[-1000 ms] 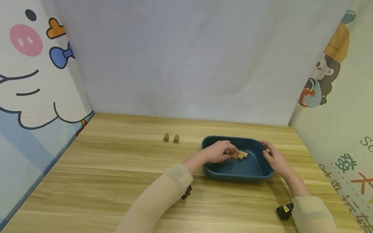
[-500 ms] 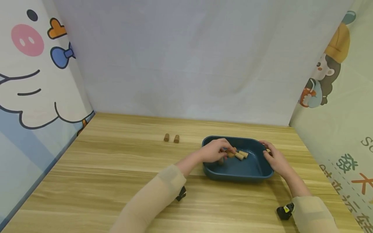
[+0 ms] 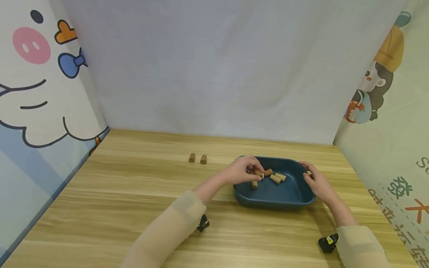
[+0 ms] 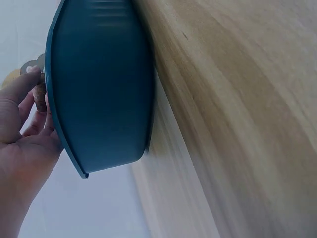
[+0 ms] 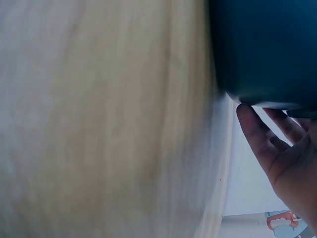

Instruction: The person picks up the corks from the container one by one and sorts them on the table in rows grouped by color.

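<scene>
Middle right, the left hand (image 3: 241, 170) pinches a cork (image 4: 40, 97); loose fingers could drop it. Right hand (image 3: 318, 185), fingers apart, touches the tub (image 3: 275, 204).

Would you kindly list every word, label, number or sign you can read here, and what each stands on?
"SO", at the picture's edge: right-hand printed cloth.
"發", green: same cloth.
"来运", dark: same cloth; neighbouring characters and an orange sign are unclear.
Yellow label on the black right-wrist device: too small to read.
Blue tray, corks: no readable text.
</scene>
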A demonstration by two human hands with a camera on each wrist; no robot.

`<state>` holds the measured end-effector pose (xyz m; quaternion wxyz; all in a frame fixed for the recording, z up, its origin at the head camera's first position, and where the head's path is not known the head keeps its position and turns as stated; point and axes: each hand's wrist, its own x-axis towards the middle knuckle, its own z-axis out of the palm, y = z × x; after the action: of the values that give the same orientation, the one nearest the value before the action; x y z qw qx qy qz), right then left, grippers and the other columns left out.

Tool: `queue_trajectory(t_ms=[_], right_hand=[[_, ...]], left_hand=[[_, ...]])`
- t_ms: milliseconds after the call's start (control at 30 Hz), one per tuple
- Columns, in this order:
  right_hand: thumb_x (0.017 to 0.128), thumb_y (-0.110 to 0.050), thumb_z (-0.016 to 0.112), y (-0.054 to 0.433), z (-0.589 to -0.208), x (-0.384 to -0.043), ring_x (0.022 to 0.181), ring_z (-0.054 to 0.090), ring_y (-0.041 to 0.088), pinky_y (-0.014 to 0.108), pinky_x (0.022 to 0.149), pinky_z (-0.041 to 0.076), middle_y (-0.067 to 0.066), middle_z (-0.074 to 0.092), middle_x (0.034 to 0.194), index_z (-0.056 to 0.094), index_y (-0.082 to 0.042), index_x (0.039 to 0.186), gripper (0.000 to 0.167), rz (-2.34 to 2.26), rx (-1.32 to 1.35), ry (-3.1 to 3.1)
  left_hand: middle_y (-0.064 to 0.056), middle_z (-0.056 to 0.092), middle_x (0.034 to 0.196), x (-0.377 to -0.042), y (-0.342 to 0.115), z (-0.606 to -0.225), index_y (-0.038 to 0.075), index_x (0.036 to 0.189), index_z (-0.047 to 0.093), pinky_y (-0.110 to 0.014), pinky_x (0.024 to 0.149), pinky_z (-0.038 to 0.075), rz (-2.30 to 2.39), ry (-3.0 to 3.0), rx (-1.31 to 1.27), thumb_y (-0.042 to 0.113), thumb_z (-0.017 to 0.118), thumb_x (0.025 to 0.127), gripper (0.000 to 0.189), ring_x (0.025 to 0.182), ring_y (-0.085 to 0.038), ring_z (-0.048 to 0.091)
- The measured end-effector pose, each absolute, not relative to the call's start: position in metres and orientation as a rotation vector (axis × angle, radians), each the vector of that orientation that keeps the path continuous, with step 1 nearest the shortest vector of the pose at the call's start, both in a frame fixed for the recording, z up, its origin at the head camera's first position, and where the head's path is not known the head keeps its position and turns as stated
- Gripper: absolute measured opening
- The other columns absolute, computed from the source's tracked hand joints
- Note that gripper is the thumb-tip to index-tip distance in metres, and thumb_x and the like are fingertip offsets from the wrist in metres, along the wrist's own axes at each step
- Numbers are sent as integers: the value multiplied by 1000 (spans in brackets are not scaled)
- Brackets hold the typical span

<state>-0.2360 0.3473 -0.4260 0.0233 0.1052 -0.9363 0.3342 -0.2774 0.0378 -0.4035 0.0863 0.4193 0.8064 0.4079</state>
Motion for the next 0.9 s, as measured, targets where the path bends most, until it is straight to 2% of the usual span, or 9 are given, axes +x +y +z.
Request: queue_trajectory(t_ms=[267, 400, 567, 900], right_hand=[[102, -12, 36, 347, -426, -236, 112, 49, 53, 58, 86, 45, 38, 36, 136, 31, 1, 143, 43, 1039, 320, -2905], [102, -11, 35, 348, -426, -236, 113, 47, 53, 60, 86, 45, 38, 35, 136, 31, 2, 143, 43, 1041, 325, -2898], [101, -10, 35, 348, -426, -235, 112, 48, 53, 59, 85, 45, 39, 36, 135, 32, 2, 142, 43, 1037, 325, -2889], [102, -12, 34, 346, -424, -235, 113, 47, 53, 60, 87, 44, 38, 35, 136, 30, 2, 143, 43, 1050, 311, -2913]], left_hand=[[-3, 53, 112, -273, 26, -398, 8, 102, 68, -15, 71, 50, 1243, 2421, 1292, 14, 66, 89, 15, 82, -6, 56], [-5, 49, 114, -268, 16, -393, 12, 102, 68, -16, 73, 51, 1269, 2434, 1305, 15, 66, 89, 13, 83, -7, 55], [-3, 51, 115, -265, 4, -387, 14, 104, 68, -18, 73, 51, 1292, 2459, 1275, 17, 66, 89, 15, 83, -8, 54], [2, 60, 101, -261, -23, -379, 15, 108, 66, -22, 63, 50, 1305, 2536, 1298, 18, 68, 88, 21, 80, -10, 57]])
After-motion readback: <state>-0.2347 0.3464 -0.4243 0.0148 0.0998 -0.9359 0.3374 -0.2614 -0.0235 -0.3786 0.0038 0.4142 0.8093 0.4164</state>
